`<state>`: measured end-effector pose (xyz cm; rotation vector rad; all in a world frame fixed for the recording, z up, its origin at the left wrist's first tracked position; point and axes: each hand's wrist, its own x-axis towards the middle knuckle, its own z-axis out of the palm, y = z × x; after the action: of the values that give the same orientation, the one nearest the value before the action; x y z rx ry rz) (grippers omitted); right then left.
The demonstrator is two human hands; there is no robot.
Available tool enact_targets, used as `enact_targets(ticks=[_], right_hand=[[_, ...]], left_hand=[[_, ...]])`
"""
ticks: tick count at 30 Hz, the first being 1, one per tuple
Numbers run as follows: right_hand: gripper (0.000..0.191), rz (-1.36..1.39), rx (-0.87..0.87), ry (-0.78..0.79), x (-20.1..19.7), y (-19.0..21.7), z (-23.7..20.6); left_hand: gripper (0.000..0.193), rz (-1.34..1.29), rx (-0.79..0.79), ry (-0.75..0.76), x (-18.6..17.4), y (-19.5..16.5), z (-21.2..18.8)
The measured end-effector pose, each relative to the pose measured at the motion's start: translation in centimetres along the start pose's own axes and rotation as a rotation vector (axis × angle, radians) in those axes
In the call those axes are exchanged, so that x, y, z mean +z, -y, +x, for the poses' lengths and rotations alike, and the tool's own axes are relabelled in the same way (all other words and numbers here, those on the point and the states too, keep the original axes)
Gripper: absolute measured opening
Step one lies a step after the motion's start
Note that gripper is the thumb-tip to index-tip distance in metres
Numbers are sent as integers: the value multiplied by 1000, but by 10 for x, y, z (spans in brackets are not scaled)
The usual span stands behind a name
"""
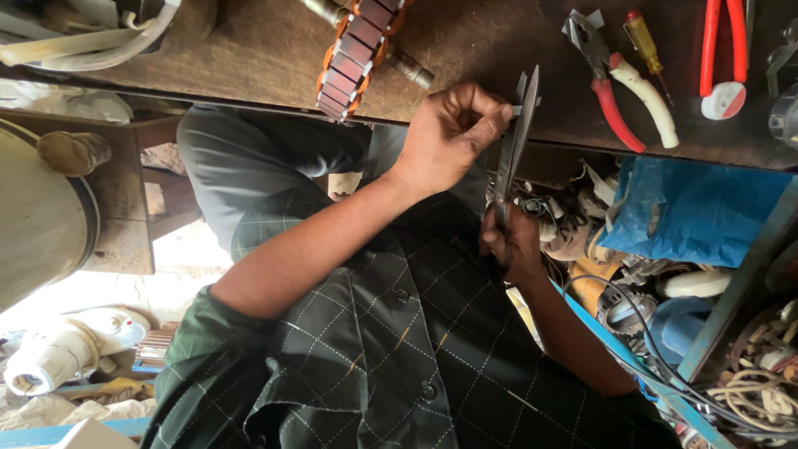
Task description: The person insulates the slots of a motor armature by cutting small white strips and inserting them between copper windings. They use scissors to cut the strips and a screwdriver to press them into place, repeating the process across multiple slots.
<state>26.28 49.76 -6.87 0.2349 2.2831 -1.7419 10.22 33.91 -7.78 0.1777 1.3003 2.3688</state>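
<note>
checked shirt (399,349), right hand (511,241) gripping scissors (514,141), left hand (449,133) pinching strip (525,109)

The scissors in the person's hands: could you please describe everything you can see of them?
The long dark-grey metal scissors are held over the edge of the brown wooden workbench, blades pointing towards it. The two narrow blades are slightly parted near the tips and look dull and worn. One hand grips the handles, which are mostly hidden inside it. The other hand pinches a small pale strip against the blades with its fingers; what the strip is made of cannot be told.
</note>
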Motion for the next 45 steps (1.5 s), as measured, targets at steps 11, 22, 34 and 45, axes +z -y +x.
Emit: enact_targets(ticks=[11,22,34,45], right_hand=[[37,-277,27,-134,-17,35,10],[30,-1059,-420,-268,-50,160,82],[13,-446,-1132,218,46,200,89],[9,-222,-1171,51,58,196,94]], left_hand=[[16,163,-155,101,-4,-46,-28],[13,278,-135,162,-27,-118,-96],[18,-149,-190,177,-65,-118,-121],[17,-331,-49,214,-75,-128,-124]])
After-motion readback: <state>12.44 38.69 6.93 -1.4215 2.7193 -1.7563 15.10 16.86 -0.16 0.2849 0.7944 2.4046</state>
